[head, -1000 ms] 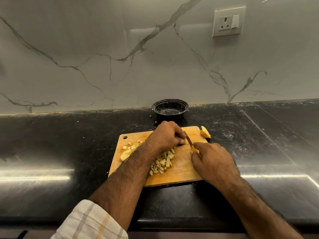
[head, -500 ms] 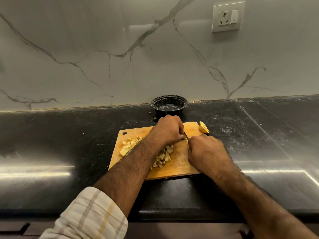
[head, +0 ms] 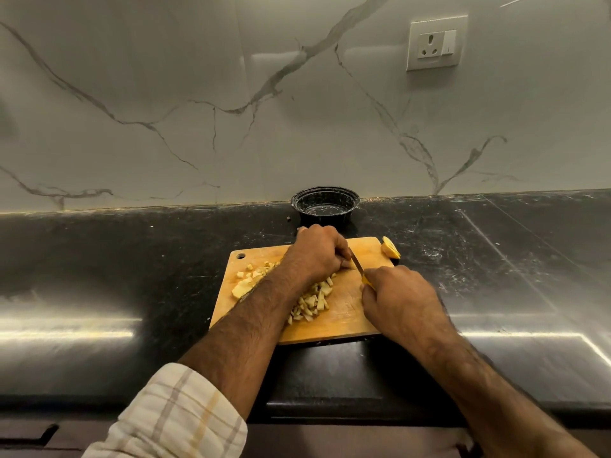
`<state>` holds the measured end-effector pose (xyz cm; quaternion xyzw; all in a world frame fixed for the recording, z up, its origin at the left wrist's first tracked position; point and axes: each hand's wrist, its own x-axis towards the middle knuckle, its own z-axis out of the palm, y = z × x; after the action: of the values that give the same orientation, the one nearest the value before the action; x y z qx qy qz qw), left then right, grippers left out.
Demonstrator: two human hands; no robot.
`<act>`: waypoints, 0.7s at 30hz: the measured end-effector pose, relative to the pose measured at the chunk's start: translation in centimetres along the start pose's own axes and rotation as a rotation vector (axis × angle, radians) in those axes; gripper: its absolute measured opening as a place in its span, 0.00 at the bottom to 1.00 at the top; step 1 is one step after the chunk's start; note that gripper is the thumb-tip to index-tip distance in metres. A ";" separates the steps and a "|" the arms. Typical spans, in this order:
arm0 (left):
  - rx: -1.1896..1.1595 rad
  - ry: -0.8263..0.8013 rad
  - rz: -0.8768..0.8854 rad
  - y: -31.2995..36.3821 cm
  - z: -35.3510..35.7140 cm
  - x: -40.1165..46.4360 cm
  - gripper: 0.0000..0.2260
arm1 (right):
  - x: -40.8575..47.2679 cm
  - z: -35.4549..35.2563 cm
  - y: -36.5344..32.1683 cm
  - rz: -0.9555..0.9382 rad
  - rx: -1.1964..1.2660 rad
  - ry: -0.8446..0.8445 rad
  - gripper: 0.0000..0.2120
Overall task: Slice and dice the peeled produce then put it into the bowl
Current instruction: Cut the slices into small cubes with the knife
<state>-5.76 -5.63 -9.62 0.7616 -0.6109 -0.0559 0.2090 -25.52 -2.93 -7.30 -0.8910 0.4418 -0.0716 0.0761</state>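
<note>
1. right hand (head: 401,300): fingers curled round the yellow handle of a knife (head: 357,264); only a sliver of handle shows at the thumb side. the hand sits over the right part of the board.
2. knife: narrow blade runs up and left from the right hand to the fingertips of the other hand, tip close against them.
3. left hand (head: 317,252): knuckles up, fingers curled down onto the board beside the blade. they appear to pin a piece of produce, but the piece is hidden under the hand; what it holds cannot be told for certain.
4. diced pieces (head: 312,300): pale yellow cubes and short sticks heaped mid-board, just below the left wrist and left of the right hand.
5. second lot of pieces (head: 246,280): a few cubes and one larger pale chunk on the left part of the board, partly hidden by the left forearm.
6. cutting board (head: 344,320): wooden, rectangular, hanging hole at its far left corner, lying flat on the counter.
7. uncut wedge (head: 390,248): yellow, at the far right corner of the board, at its edge.
8. bowl (head: 325,206): black, round, no produce seen in it, just behind the board against the wall.
9. counter (head: 132,259): black polished stone with light streaks.
10. wall (head: 198,110): pale veined marble; white socket plate (head: 435,43) upper right.
11. sleeve (head: 175,421): cream check, rolled on the left arm.
</note>
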 end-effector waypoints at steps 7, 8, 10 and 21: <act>0.096 -0.008 0.013 0.2 0.0 0.6 0.05 | 2.2 -0.5 -0.6 -0.016 -0.031 -0.009 0.12; 0.141 -0.012 0.012 0.4 -0.1 0.6 0.06 | 2.3 -0.6 -0.6 -0.020 -0.032 -0.015 0.12; 0.200 -0.022 0.018 0.7 -0.2 0.6 0.06 | 2.0 -0.8 -0.5 -0.024 -0.031 -0.046 0.11; 0.122 0.036 0.030 0.3 -0.3 -0.6 0.05 | -1.3 -1.0 1.9 -0.024 -0.027 -0.050 0.10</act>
<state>-6.05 -5.05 -9.32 0.7647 -0.6205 -0.0020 0.1739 -27.94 -3.12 -6.73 -0.8987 0.4299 -0.0442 0.0740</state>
